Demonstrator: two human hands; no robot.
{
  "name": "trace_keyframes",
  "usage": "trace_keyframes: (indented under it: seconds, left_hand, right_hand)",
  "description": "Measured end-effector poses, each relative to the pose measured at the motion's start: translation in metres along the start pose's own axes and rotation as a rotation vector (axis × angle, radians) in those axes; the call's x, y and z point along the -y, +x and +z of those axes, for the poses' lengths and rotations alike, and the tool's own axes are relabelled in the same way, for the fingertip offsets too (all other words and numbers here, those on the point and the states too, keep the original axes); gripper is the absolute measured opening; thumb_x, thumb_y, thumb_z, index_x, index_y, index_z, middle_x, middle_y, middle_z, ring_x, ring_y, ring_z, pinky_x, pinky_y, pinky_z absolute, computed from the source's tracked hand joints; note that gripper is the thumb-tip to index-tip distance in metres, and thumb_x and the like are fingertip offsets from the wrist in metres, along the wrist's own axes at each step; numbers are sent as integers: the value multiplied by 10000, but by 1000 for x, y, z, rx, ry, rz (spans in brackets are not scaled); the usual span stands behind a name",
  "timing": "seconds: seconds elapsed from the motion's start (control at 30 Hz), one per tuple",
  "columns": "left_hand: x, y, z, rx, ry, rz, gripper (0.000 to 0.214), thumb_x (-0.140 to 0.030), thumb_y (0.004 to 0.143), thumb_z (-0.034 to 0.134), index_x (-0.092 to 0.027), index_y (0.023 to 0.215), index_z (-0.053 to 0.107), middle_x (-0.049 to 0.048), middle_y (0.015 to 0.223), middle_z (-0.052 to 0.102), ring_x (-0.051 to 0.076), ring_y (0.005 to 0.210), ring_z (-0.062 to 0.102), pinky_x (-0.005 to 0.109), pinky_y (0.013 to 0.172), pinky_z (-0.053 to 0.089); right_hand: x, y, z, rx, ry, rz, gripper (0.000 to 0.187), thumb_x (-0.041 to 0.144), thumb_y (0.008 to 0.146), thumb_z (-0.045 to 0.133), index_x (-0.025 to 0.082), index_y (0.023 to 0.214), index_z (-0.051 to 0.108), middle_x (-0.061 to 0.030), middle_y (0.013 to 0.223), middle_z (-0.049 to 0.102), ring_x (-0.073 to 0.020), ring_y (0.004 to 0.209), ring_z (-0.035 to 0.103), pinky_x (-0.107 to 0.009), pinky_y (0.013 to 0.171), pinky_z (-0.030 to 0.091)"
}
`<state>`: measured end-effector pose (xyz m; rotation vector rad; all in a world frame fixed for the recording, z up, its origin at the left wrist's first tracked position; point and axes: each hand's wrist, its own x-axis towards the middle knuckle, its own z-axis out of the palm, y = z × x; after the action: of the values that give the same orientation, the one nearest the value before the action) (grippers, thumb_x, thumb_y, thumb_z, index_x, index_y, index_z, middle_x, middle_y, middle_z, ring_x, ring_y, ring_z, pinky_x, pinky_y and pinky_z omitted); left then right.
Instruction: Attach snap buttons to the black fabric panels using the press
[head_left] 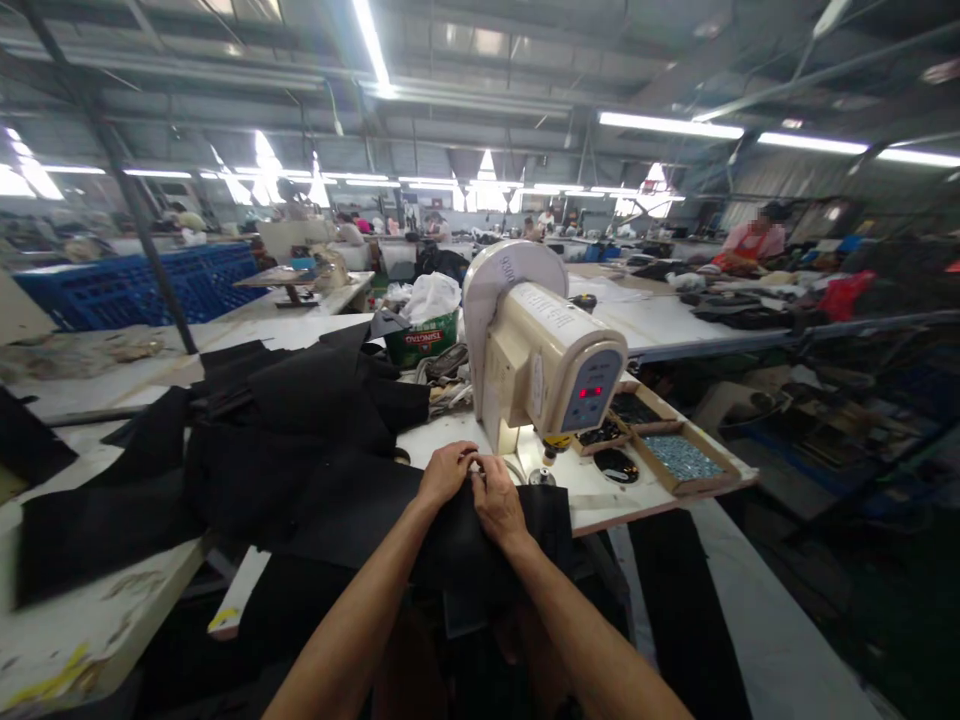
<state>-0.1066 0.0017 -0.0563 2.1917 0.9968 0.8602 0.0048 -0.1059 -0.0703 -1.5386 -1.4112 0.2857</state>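
Note:
My left hand (445,472) and my right hand (495,500) meet at the edge of a black fabric piece (457,545) that lies in front of me. Both pinch the cloth with closed fingers, close under the head of a cream machine (544,355) with a red digital display. The fabric hangs down over the table edge toward my lap.
A heap of black fabric pieces (285,440) covers the white table (97,620) to the left. Cardboard trays of small metal parts (679,458) stand right of the machine. A green bucket (421,340) sits behind. Blue crates (142,285) and other workers are farther back.

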Motion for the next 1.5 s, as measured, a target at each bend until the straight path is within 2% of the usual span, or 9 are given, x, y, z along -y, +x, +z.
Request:
trace_keyframes:
  seconds: [0.17,0.43,0.6,0.7,0.8,0.93,1.13,1.33,1.5]
  left_hand:
    - [-10,-9,1,46,-122,36,306,-387,914,576,-223,1102,751,68,1114,786,241,994,746,381,938,585]
    - [-13,-20,1,115,-470,-270,669,-683,695,732,-173,1128,752,98,1054,793,281,924,760,422,875,627]
    - [-48,-43,7,86,-281,-135,406,-464,856,568,-240,1140,753,68,1145,774,278,1048,727,414,977,571]
    - [-75,-59,19,71,-155,-85,378,-351,900,479,-276,1168,734,49,1135,775,269,1024,734,376,945,565]
    - [-92,-72,30,116,-211,-84,419,-311,934,471,-287,1310,656,37,1169,771,252,1035,743,329,904,569]
    - [-83,-88,41,83,-98,-114,359,-330,949,527,-315,1275,677,18,1177,772,262,1093,729,334,944,550]
    - [-60,-112,51,-16,-4,-49,250,-367,972,533,-315,1132,718,-12,1162,766,222,1071,724,312,947,531]
    - [-63,-115,55,-32,24,-31,251,-356,976,518,-312,1127,714,-3,1148,761,226,1046,722,323,926,533]
    - [-68,-114,55,-63,46,-39,225,-291,955,545,-284,1105,713,7,1126,762,220,1030,717,322,919,525]
  right_hand:
    - [-4,5,-3,-168,257,151,321,297,970,563,225,1271,646,-102,1173,660,-233,1066,645,-365,950,560]
    - [-10,6,-13,-164,302,110,260,407,932,703,275,1144,776,-38,999,702,-197,939,671,-317,891,559]
    - [1,-16,-39,-101,184,46,272,349,1008,589,313,1227,746,-58,1140,693,-213,1101,645,-341,1029,509]
    - [0,-33,-60,-67,185,8,289,357,1001,591,301,1246,734,-69,1190,693,-222,1132,645,-354,1049,504]
    - [-10,-41,-82,-154,252,133,252,402,963,646,274,1148,758,-59,1114,742,-233,1053,682,-382,1006,534]
    - [-26,-30,-104,-352,537,440,351,482,839,775,197,1043,746,-43,908,767,-197,777,704,-348,776,600]
    - [-34,-14,-111,-335,957,584,477,402,608,957,150,964,764,-30,891,766,-146,771,706,-300,807,631]
    - [-29,-11,-108,-351,1095,581,393,290,631,941,163,949,749,-36,941,768,-158,854,731,-311,902,635]
    - [-21,-18,-119,-343,1249,659,415,174,703,844,200,1084,679,-35,1014,776,-117,846,731,-201,778,631]
